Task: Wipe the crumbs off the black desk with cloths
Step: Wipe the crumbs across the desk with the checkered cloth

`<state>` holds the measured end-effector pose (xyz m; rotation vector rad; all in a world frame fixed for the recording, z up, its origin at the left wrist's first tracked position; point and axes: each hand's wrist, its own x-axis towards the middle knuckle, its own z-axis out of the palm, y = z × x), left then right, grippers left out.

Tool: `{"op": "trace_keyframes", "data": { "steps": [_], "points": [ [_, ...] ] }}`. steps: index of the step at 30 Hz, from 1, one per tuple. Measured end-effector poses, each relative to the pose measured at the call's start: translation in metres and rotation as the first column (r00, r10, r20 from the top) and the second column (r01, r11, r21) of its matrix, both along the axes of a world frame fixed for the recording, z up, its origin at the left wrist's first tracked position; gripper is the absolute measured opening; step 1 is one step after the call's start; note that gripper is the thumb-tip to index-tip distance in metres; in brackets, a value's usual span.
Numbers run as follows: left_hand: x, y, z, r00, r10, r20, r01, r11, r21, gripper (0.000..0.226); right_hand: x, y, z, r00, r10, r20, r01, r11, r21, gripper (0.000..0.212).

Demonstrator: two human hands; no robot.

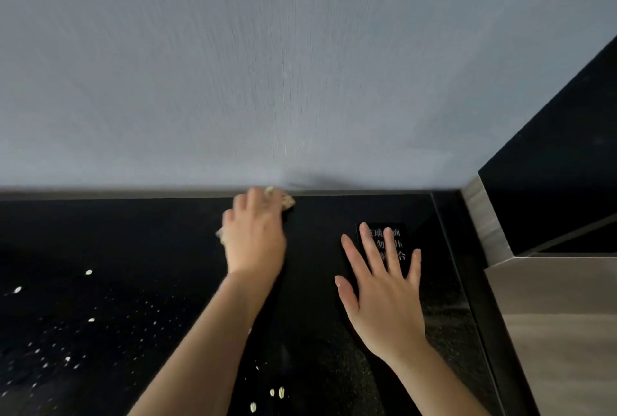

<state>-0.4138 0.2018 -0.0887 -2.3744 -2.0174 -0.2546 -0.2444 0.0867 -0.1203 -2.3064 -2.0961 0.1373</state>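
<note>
We see the left hand (253, 242) at the far edge of the black tabletop (133, 232), just where it meets the grey wall (300, 65). Its grip is closed around a crumpled beige cloth (287, 201), which shows beyond the knuckles and also a little beside the hand on the left. The cloth touches the tabletop, and the hand looks blurred, so we judge that a wiping stroke is going on along the back edge.

The right hand (384, 295) has a wide grip: the fingers are straight and spread, and it holds nothing. It lies flat over a label with white characters (378, 234); we cannot tell whether the palm really presses down. Probably it is there to steady the body during the far reach.

The crumbs (88, 272) are well apart from the cloth, scattered over the near left part, and a few larger ones (281, 392) lie close to the near edge between the two forearms. So most of the wiping is not yet done. A metal cabinet (551, 298) stands at the right.
</note>
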Motion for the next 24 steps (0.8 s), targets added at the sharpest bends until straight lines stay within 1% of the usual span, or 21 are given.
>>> {"op": "trace_keyframes", "data": {
  "steps": [2,3,4,5,7,9,11,12,13,14,16,18,19,20,21,22,24],
  "points": [
    [-0.035,0.006,0.0,0.98,0.187,0.075,-0.185,0.982,-0.027,0.049,0.0,0.0,0.0,1.0,0.0,0.004,0.0,1.0,-0.002,0.06],
    [-0.047,0.007,-0.001,0.961,0.256,0.105,-0.252,0.966,-0.053,0.048,0.0,0.0,0.001,1.0,-0.003,0.004,0.003,1.0,-0.002,0.06],
    [-0.052,0.008,-0.001,0.945,0.304,0.122,-0.298,0.952,-0.07,0.048,0.0,0.0,0.001,1.0,-0.005,0.003,0.005,1.0,-0.001,0.06],
    [-0.05,0.008,-0.002,0.938,0.317,0.136,-0.31,0.948,-0.075,0.05,-0.001,0.0,0.0,1.0,-0.007,0.003,0.007,1.0,-0.002,0.06],
    [-0.027,0.002,0.0,0.952,0.246,0.18,-0.234,0.969,-0.084,0.051,-0.001,-0.001,0.0,1.0,-0.008,0.011,0.008,1.0,-0.008,0.061],
    [0.009,-0.014,0.0,0.973,0.075,0.217,-0.059,0.995,-0.079,0.05,-0.001,0.0,0.0,1.0,-0.012,0.014,0.012,1.0,-0.009,0.061],
    [0.033,-0.034,-0.001,0.968,-0.097,0.229,0.117,0.99,-0.077,0.054,-0.001,-0.001,0.001,1.0,-0.013,0.009,0.013,1.0,-0.007,0.061],
    [0.032,-0.035,-0.002,0.963,-0.132,0.237,0.154,0.985,-0.077,0.056,0.0,-0.001,0.001,1.0,-0.012,0.008,0.012,1.0,-0.007,0.061],
    [0.021,-0.031,-0.002,0.961,-0.124,0.248,0.146,0.986,-0.075,0.057,0.0,-0.001,0.002,1.0,-0.01,0.009,0.01,1.0,-0.008,0.061],
    [0.004,-0.025,-0.003,0.966,-0.074,0.249,0.095,0.993,-0.074,0.057,0.0,-0.002,0.002,1.0,-0.008,0.01,0.008,1.0,-0.009,0.061],
    [-0.041,-0.013,-0.003,0.96,0.107,0.259,-0.088,0.992,-0.085,0.055,0.0,-0.001,0.002,1.0,-0.007,0.007,0.007,1.0,-0.007,0.061],
    [-0.08,-0.001,-0.001,0.912,0.311,0.268,-0.284,0.949,-0.136,0.053,-0.001,-0.001,0.003,1.0,-0.009,0.008,0.009,1.0,-0.01,0.061],
    [-0.088,0.001,-0.001,0.888,0.374,0.269,-0.344,0.926,-0.154,0.052,-0.001,-0.001,0.002,1.0,-0.01,0.011,0.011,1.0,-0.011,0.061],
    [-0.087,0.001,-0.001,0.878,0.391,0.277,-0.362,0.92,-0.153,0.051,-0.002,-0.001,0.002,1.0,-0.011,0.014,0.011,1.0,-0.012,0.061],
    [-0.081,-0.002,-0.001,0.882,0.366,0.296,-0.338,0.93,-0.141,0.051,-0.001,-0.001,0.002,1.0,-0.011,0.017,0.011,1.0,-0.012,0.061],
    [-0.071,-0.009,-0.001,0.898,0.301,0.322,-0.276,0.954,-0.12,0.052,-0.001,-0.002,0.002,1.0,-0.01,0.019,0.011,1.0,-0.01,0.061],
    [-0.049,-0.031,-0.005,0.931,0.077,0.358,-0.062,0.997,-0.053,0.058,-0.001,-0.002,0.003,1.0,-0.01,0.013,0.01,1.0,-0.005,0.061]
  ]
}}
